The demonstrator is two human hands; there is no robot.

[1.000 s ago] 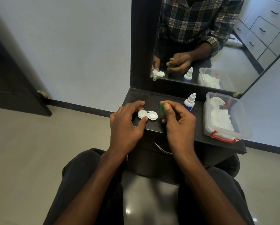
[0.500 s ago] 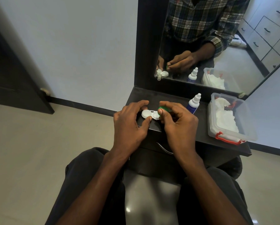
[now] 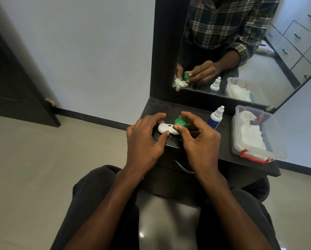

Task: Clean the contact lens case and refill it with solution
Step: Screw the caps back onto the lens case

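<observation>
A white two-well contact lens case (image 3: 164,128) lies on the black shelf (image 3: 228,156) in front of me. My left hand (image 3: 145,139) holds the case's left well between thumb and fingers. My right hand (image 3: 199,137) pinches a green cap (image 3: 180,122) between thumb and fingertips, just above the case's right well. A solution bottle (image 3: 215,118) with a white nozzle and blue label stands upright just right of my right hand.
A clear plastic box (image 3: 270,150) with red latches, holding white tissues, sits at the shelf's right end. A mirror (image 3: 241,51) rises behind the shelf. My knees are under the shelf's front edge; a pale wall lies to the left.
My right hand has lifted the green cap slightly up and away from the case's right well. The left hand keeps its hold on the case. The camera view has shifted a little.
</observation>
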